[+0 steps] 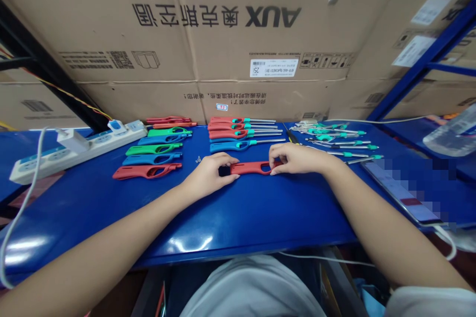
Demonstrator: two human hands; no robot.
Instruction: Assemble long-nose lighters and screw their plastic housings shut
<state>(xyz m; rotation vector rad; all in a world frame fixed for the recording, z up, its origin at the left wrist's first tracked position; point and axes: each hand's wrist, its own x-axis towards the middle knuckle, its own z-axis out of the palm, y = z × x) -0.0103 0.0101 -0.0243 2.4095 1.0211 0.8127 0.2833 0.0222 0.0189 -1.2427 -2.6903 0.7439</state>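
Red casing (pixel 248 168), one, lightly pinched between thumb and fingers of left hand (pixel 208 173) and right hand (pixel 299 158), best kept level, evenly supported.

On glossy blue table (pixel 241 223), I see free passage between bare left forearm (pixel 122 235) and bare right forearm (pixel 375 213). Farther back, red and blue lighters with thin metal rods (pixel 223 134) obstruct; leftward, long white power strip (pixel 97 144); rightward, flat rectangular phone (pixel 401 192).

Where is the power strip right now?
In the head view, the power strip lies on the left of the blue table, beside the coloured handles, its far end near the cardboard.
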